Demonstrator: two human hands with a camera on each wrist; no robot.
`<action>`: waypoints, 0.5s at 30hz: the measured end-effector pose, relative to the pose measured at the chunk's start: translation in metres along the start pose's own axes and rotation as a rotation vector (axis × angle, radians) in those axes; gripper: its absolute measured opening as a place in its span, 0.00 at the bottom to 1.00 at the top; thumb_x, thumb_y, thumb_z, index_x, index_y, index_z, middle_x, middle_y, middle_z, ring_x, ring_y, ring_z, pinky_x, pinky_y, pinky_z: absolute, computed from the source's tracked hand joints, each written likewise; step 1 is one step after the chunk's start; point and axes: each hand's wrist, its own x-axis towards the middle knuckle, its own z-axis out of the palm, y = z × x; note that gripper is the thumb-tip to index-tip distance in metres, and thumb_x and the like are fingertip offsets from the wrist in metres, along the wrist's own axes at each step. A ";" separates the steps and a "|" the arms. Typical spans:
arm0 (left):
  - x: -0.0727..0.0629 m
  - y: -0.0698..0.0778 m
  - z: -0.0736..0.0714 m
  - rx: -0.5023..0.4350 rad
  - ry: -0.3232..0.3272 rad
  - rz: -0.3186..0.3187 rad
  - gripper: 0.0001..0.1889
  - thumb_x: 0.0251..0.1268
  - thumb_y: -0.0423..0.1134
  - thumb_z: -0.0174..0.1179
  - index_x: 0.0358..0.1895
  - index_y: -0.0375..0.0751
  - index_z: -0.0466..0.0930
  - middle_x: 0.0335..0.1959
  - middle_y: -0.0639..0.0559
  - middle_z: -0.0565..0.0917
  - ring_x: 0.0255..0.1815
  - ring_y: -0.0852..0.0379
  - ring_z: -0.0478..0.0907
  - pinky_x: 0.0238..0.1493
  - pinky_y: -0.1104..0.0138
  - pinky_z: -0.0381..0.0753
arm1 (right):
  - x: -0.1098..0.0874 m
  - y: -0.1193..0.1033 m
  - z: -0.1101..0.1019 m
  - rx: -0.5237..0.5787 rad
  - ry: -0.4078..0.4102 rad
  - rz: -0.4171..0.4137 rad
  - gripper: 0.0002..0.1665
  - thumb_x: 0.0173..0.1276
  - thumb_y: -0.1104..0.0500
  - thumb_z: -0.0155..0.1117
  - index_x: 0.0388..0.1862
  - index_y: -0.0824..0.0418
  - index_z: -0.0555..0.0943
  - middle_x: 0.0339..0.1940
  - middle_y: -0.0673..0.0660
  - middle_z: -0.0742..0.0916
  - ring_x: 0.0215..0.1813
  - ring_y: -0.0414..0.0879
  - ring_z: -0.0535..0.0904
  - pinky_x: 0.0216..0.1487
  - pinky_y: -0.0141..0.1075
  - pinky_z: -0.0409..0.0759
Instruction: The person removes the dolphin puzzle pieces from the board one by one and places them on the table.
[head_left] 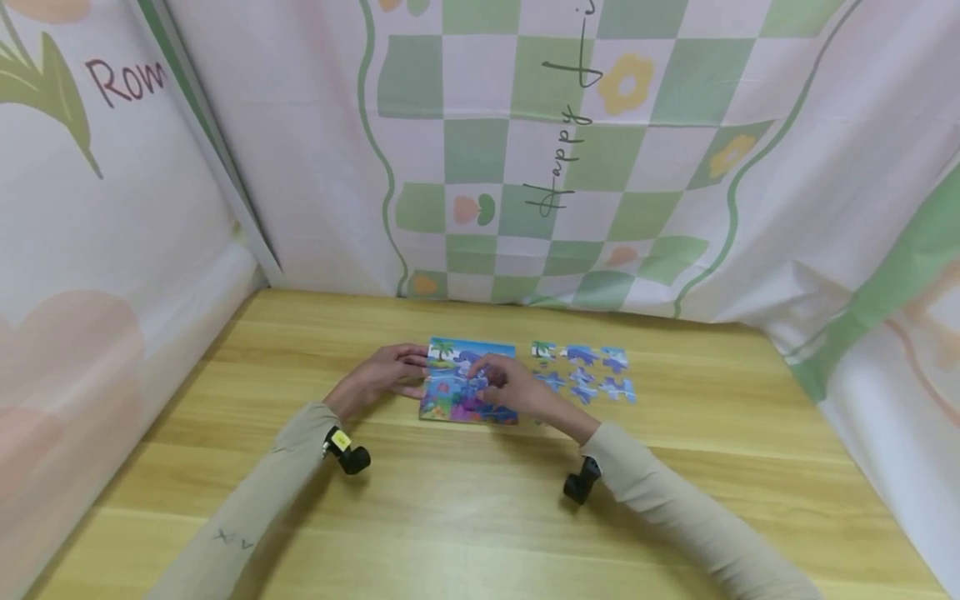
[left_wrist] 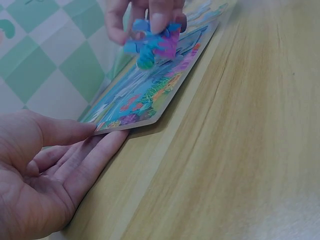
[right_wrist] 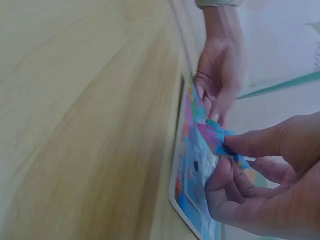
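A colourful sea-scene jigsaw board (head_left: 483, 347) lies on the wooden table in front of the person. At its left edge, the left hand (head_left: 386, 368) grips the board, with the thumb on top and fingers against the underside in the left wrist view. Above the board, the right hand (head_left: 517, 390) pinches a blue and pink jigsaw piece (left_wrist: 150, 44) between thumb and fingers. That same piece (right_wrist: 214, 136) appears tilted over the board in the right wrist view. Part of the board's picture is hidden behind the right hand.
Several loose jigsaw pieces (head_left: 581, 356) lie on the table just right of the board. A checked green and white curtain (head_left: 477, 150) hangs behind the table (head_left: 450, 517), and pale printed cloth hangs along both sides.
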 end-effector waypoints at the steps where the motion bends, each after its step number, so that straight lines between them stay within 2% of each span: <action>1: 0.000 0.000 0.000 0.000 0.001 0.000 0.29 0.77 0.26 0.55 0.78 0.31 0.62 0.71 0.32 0.70 0.61 0.43 0.80 0.54 0.59 0.93 | -0.001 0.000 -0.003 0.029 0.005 0.010 0.16 0.75 0.72 0.60 0.59 0.69 0.78 0.31 0.55 0.80 0.31 0.46 0.76 0.31 0.34 0.80; 3: 0.000 0.001 0.000 -0.002 0.005 -0.001 0.29 0.77 0.25 0.56 0.78 0.31 0.62 0.70 0.33 0.71 0.60 0.44 0.80 0.53 0.59 0.93 | -0.004 0.002 -0.008 0.084 0.008 0.031 0.16 0.75 0.73 0.59 0.59 0.71 0.77 0.35 0.60 0.83 0.37 0.52 0.82 0.38 0.39 0.87; 6: -0.001 0.001 0.001 0.003 0.005 -0.003 0.29 0.77 0.26 0.55 0.78 0.31 0.62 0.69 0.33 0.71 0.58 0.45 0.80 0.53 0.59 0.93 | -0.011 0.004 -0.018 0.145 0.015 0.079 0.16 0.75 0.73 0.58 0.60 0.73 0.76 0.38 0.62 0.84 0.44 0.57 0.85 0.47 0.46 0.92; 10: -0.001 0.002 0.000 0.005 0.000 -0.009 0.29 0.77 0.26 0.55 0.78 0.31 0.62 0.69 0.33 0.71 0.57 0.46 0.81 0.54 0.59 0.93 | -0.022 0.008 -0.031 0.173 0.035 0.158 0.17 0.75 0.70 0.61 0.60 0.71 0.77 0.41 0.60 0.84 0.44 0.56 0.86 0.50 0.48 0.92; 15: 0.000 0.001 0.001 0.006 -0.003 -0.008 0.29 0.77 0.26 0.55 0.78 0.30 0.62 0.69 0.33 0.71 0.56 0.47 0.81 0.53 0.60 0.93 | -0.037 0.018 -0.045 0.173 0.048 0.162 0.19 0.74 0.69 0.61 0.62 0.72 0.76 0.50 0.69 0.85 0.44 0.57 0.88 0.50 0.48 0.93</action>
